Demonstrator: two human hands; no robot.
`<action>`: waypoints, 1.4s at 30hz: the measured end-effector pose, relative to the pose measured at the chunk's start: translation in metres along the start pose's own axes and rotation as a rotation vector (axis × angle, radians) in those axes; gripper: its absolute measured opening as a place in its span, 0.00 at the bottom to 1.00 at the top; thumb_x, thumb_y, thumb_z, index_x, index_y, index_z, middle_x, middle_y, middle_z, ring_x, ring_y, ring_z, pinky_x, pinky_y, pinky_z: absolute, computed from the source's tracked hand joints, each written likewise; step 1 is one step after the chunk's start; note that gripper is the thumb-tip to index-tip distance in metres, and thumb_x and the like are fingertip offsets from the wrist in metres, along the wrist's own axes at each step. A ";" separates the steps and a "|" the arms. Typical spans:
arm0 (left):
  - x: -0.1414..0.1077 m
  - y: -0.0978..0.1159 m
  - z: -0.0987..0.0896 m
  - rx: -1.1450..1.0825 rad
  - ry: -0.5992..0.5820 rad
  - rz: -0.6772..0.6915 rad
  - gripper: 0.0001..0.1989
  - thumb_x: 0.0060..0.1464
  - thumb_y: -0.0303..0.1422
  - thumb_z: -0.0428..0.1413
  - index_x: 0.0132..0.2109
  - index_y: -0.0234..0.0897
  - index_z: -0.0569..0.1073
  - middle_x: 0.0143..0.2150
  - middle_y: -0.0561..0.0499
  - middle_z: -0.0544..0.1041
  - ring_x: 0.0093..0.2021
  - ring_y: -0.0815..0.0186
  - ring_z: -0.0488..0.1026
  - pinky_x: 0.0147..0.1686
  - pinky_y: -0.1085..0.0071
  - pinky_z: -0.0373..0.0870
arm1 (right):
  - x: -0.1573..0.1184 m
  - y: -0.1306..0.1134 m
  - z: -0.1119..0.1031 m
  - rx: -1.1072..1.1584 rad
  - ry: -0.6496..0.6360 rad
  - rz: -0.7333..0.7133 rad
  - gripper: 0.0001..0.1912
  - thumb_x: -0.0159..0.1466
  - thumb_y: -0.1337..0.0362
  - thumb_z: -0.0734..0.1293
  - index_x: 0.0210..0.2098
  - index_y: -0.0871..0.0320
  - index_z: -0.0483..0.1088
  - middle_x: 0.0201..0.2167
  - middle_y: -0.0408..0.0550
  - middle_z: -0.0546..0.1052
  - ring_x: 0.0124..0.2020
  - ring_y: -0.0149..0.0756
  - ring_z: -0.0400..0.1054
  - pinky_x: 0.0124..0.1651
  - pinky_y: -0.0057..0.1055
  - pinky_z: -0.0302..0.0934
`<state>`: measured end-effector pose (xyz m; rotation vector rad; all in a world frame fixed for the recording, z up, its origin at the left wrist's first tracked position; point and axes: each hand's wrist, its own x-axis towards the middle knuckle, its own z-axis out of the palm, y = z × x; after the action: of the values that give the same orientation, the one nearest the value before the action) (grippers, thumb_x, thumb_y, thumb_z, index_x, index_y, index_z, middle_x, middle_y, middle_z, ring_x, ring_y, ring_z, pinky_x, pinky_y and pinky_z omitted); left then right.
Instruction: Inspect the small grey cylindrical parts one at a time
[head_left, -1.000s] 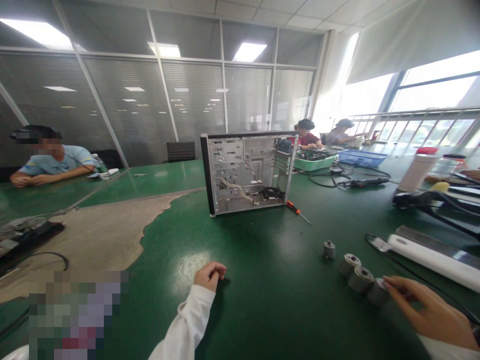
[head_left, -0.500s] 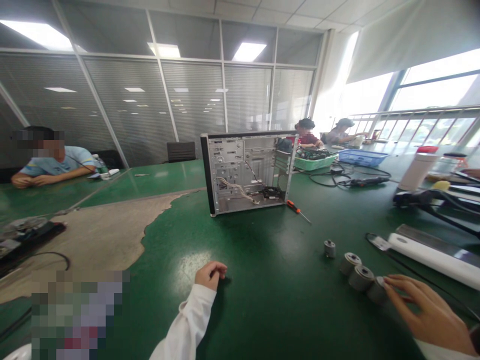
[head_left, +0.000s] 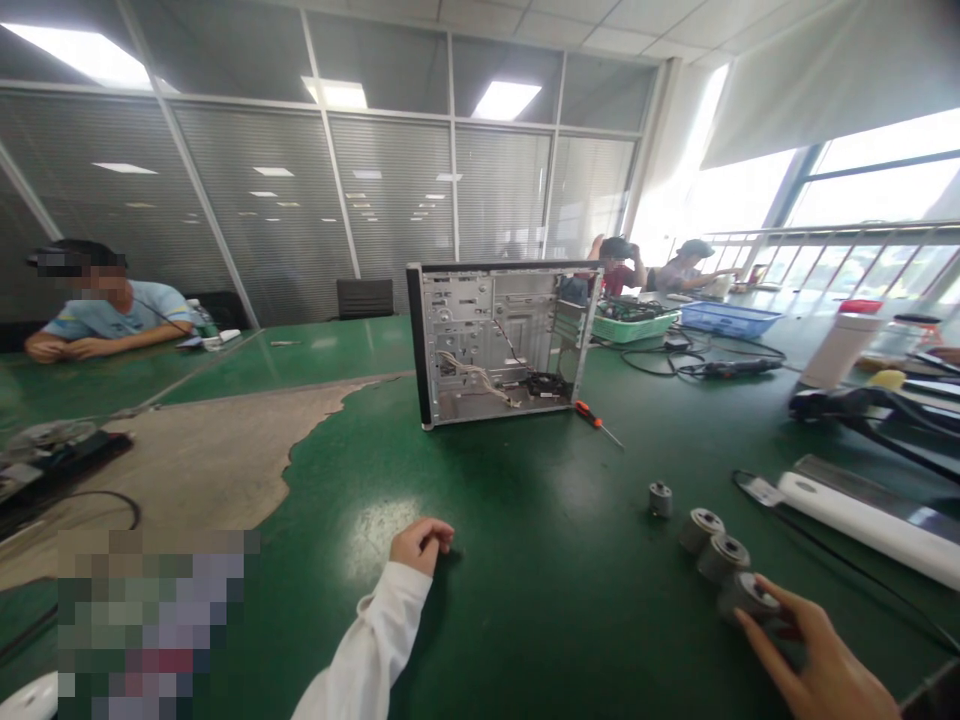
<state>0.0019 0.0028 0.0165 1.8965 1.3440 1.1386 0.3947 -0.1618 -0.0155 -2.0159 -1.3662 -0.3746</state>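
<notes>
At the lower right, my right hand (head_left: 821, 645) has thumb and fingers around the nearest small cylindrical motor (head_left: 744, 600), a squat grey metal can. Two similar motors, one in the middle (head_left: 724, 558) and one behind it (head_left: 702, 531), stand close by in a slanting row. Farther back a smaller motor (head_left: 660, 500) stands apart from them. My left hand (head_left: 421, 545), in a white sleeve, rests on the green tabletop (head_left: 525, 610) with its fingers curled in and nothing visible in them.
An opened computer case (head_left: 495, 345) stands ahead, beside an orange-handled screwdriver (head_left: 598, 425). At right are a white bar-shaped device (head_left: 862, 525), cables and a bottle (head_left: 840, 345). Green (head_left: 637, 328) and blue baskets (head_left: 731, 318) stand behind. Other people sit around the table.
My right hand has moved from the far side of the nearest motor to a grip around it, and that motor sits slightly nearer. My left hand has stayed put. A distant person has raised both hands headward.
</notes>
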 end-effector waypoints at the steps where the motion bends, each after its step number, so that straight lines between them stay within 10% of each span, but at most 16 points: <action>1: 0.000 -0.001 0.000 -0.004 -0.003 0.001 0.13 0.39 0.20 0.43 0.25 0.36 0.71 0.17 0.56 0.71 0.21 0.70 0.70 0.27 0.74 0.67 | -0.004 -0.009 0.000 -0.002 -0.018 -0.036 0.26 0.50 0.46 0.56 0.43 0.54 0.60 0.32 0.49 0.73 0.27 0.39 0.70 0.25 0.30 0.65; 14: -0.001 -0.010 0.002 -0.050 0.088 -0.006 0.16 0.36 0.19 0.42 0.32 0.35 0.69 0.26 0.53 0.72 0.24 0.71 0.70 0.29 0.73 0.67 | 0.013 -0.216 0.057 0.607 -0.450 -0.715 0.17 0.55 0.69 0.58 0.45 0.58 0.57 0.44 0.52 0.67 0.43 0.34 0.63 0.44 0.31 0.59; 19: 0.001 -0.020 0.004 -0.122 0.230 -0.064 0.16 0.40 0.25 0.45 0.40 0.34 0.65 0.33 0.49 0.71 0.29 0.69 0.70 0.25 0.73 0.67 | 0.027 -0.271 0.098 0.709 -0.528 -0.680 0.25 0.53 0.71 0.59 0.50 0.57 0.52 0.46 0.52 0.65 0.46 0.38 0.60 0.47 0.36 0.56; 25: -0.001 -0.018 0.005 -0.084 0.253 -0.010 0.20 0.41 0.28 0.47 0.46 0.34 0.60 0.39 0.45 0.69 0.34 0.65 0.69 0.25 0.71 0.66 | 0.030 -0.276 0.110 0.958 -0.629 -0.483 0.42 0.48 0.74 0.61 0.57 0.54 0.35 0.49 0.51 0.61 0.48 0.38 0.58 0.46 0.37 0.57; 32: -0.003 -0.012 0.009 0.161 0.198 0.183 0.24 0.42 0.32 0.50 0.49 0.36 0.58 0.41 0.44 0.68 0.38 0.61 0.68 0.32 0.66 0.67 | 0.038 -0.269 0.128 1.145 -0.713 -0.210 0.34 0.47 0.75 0.60 0.52 0.57 0.44 0.39 0.50 0.66 0.34 0.32 0.65 0.34 0.31 0.62; 42: -0.003 0.000 0.004 0.378 0.165 0.345 0.14 0.46 0.30 0.48 0.43 0.37 0.62 0.38 0.46 0.70 0.39 0.62 0.68 0.37 0.66 0.66 | 0.039 -0.269 0.131 1.168 -0.738 -0.178 0.29 0.47 0.76 0.59 0.48 0.56 0.50 0.36 0.47 0.67 0.31 0.30 0.65 0.31 0.29 0.60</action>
<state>0.0046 0.0005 0.0135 2.4253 1.4361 1.3006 0.1511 0.0150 0.0083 -1.0214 -1.5964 0.9910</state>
